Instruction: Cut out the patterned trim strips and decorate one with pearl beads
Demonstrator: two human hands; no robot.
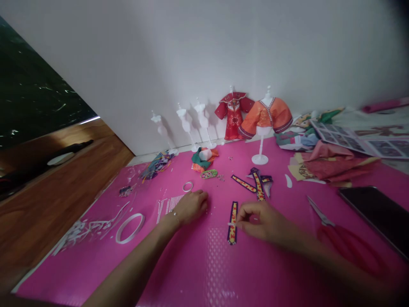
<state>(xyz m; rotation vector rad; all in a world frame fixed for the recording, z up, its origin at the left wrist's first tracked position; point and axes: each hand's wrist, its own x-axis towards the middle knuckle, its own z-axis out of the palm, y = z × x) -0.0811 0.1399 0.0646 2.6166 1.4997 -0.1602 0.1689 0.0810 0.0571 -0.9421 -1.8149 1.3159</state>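
My right hand [257, 219] has thumb and fingertips pinched on a short white beaded strip [230, 224]. That strip lies across a dark-edged ribbon [232, 236] with a yellow and red pattern, flat on the pink mat [179, 273]. My left hand [191, 207] rests on the mat to the left, its fingers curled in; whatever they may hold is hidden. Beside its wrist lies a clear sheet of tiny white beads [169, 205]. Behind my right hand, more patterned trim [258, 183] lies in a crossed pile.
Red-handled scissors [338, 238] and a black phone [377, 215] lie at right. White tape rolls [130, 229] and scraps [73, 234] are at left. Along the wall stand bare mini mannequins [201, 117], a red outfit [234, 115] and a mannequin's orange jacket [255, 117]. Fabric [332, 164] is heaped at right.
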